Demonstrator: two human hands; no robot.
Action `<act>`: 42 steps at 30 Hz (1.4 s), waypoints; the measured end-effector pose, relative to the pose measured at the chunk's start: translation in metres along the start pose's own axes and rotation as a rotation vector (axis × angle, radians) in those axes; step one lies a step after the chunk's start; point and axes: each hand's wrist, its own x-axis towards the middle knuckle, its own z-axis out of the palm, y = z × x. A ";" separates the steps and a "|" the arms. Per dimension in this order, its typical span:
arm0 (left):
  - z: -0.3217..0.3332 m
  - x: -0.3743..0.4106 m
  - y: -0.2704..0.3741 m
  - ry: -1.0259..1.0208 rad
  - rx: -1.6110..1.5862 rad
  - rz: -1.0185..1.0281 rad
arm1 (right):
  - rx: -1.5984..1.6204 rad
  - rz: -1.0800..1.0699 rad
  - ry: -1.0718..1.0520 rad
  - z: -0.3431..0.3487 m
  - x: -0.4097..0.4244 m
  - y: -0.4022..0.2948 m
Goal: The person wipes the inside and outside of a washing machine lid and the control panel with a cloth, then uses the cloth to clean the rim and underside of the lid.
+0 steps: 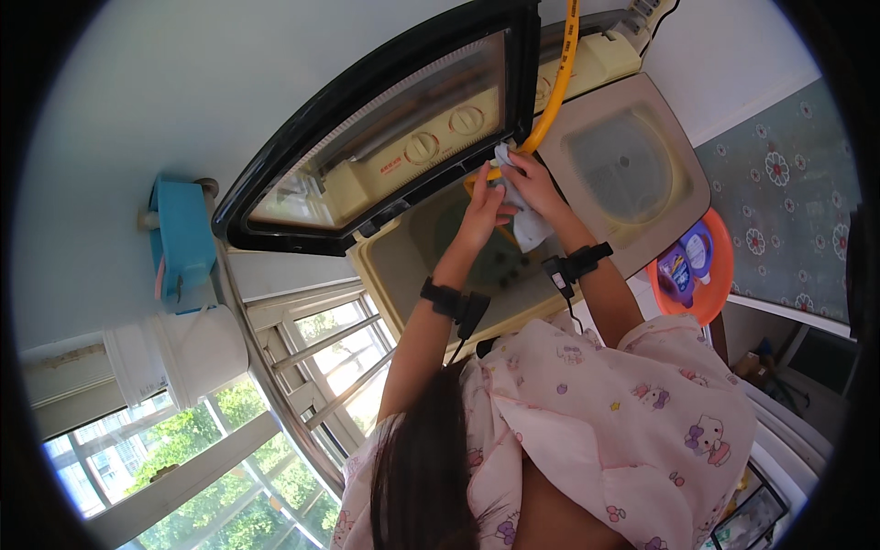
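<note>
My right hand is closed around the upper part of a small whitish cloth, whose lower end hangs loose. Against the cloth's left side, my left hand has its fingers partly spread; I cannot tell whether it grips the fabric. Both hands are above the open wash tub of a twin-tub washing machine. The raised lid, black-framed with a clear window, leans behind them. A yellow hose comes down past my right hand, and part of it shows inside the tub. Dark wristbands with small devices circle both wrists.
The spin-side lid is down at the right. Beside it, an orange basin holds purple bottles. A blue plastic container and a white bucket are at the left wall, above a barred window. A flower-patterned surface lies far right.
</note>
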 end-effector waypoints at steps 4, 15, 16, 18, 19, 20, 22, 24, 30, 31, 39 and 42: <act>-0.003 0.035 -0.007 -0.015 0.079 -0.036 | -0.543 -0.193 0.089 0.003 0.010 0.000; 0.009 0.054 -0.015 0.055 -0.025 -0.049 | -0.833 -0.244 -0.082 -0.016 0.017 -0.023; 0.007 0.054 -0.017 0.056 -0.022 -0.039 | -0.815 -0.234 -0.098 -0.014 0.019 -0.022; 0.003 0.050 -0.022 0.056 -0.014 -0.021 | -0.830 -0.248 -0.118 -0.009 0.015 -0.022; 0.001 0.048 -0.025 0.075 -0.048 -0.006 | -0.836 -0.254 -0.126 -0.005 0.013 -0.023; 0.000 0.046 -0.027 0.095 -0.082 0.010 | -0.848 -0.258 -0.143 -0.003 0.014 -0.023; -0.007 0.037 -0.035 0.133 -0.138 0.051 | -0.860 -0.260 -0.175 0.008 0.012 -0.027; -0.013 0.028 -0.037 0.168 -0.187 0.113 | -0.853 -0.355 -0.177 0.020 0.010 -0.027; -0.012 0.023 -0.028 0.179 -0.105 0.042 | -0.939 -0.351 -0.278 0.017 0.013 -0.038; -0.009 0.026 -0.027 0.175 -0.105 0.049 | -0.948 -0.333 -0.290 0.012 0.015 -0.040; 0.012 0.037 -0.021 0.184 -0.145 0.087 | -0.813 -0.311 -0.322 -0.008 0.024 -0.027; 0.008 0.029 -0.027 0.259 -0.135 0.119 | -0.724 -0.272 -0.382 0.002 0.022 -0.031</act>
